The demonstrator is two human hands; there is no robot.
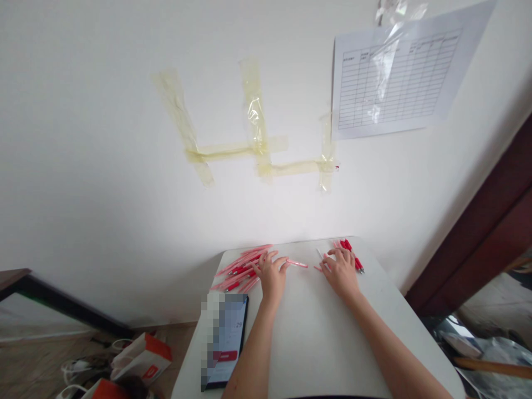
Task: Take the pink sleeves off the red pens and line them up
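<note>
Nearest, on the counter (316,343), a phone (228,343) lies left of the left forearm. Farther on, the left hand (272,274) pinches a pink tube (297,264) at its left end between thumb and fingertip. The tube reaches from that pinch towards the right hand (341,271), its long axis nearly crosswise, the free end dipping slightly towards the wearer and well short of the right fingers. The right hand is curled low, with a slim white stick (320,253) by its fingertips; whether it grips this I cannot tell. Beside and under the left hand, pink pens (236,269) lie heaped, mostly slanting; red-gripped pens (358,265) lie just right of the right hand. The step in hand appears to be handling pen parts singly; the next move seems to call for a light pinch and careful end-to-end alignment. Beyond both hands rises the taped wall (266,210).
</note>
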